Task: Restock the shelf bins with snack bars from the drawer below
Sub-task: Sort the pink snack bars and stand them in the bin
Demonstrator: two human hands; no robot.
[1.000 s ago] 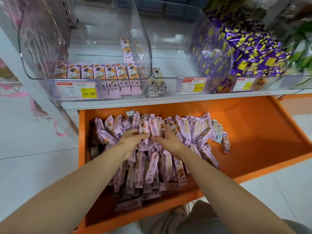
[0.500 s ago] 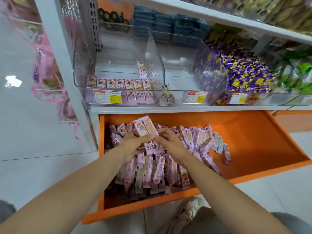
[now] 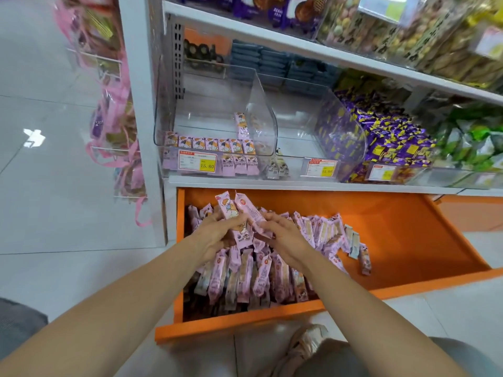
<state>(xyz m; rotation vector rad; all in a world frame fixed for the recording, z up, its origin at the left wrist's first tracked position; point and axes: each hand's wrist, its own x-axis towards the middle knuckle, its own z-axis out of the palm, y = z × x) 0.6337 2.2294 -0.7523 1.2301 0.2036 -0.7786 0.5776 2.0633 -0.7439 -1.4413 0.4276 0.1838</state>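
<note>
- now the left hand [image 3: 215,235] and right hand [image 3: 285,238] together clasp a bunch of snack bars [image 3: 239,213], long axes pointing up and away.
- the nearly empty bin [image 3: 215,118] sits above and beyond both hands, slightly nearer the left.

We see pink-wrapped snack bars [image 3: 261,270] heaped loose in the left half of the open orange drawer [image 3: 402,240] | two bars [image 3: 239,210] raised upright above the heap | clear shelf bin [image 3: 217,115] directly above the drawer, nearly empty, one row of pink bars along its front.
</note>
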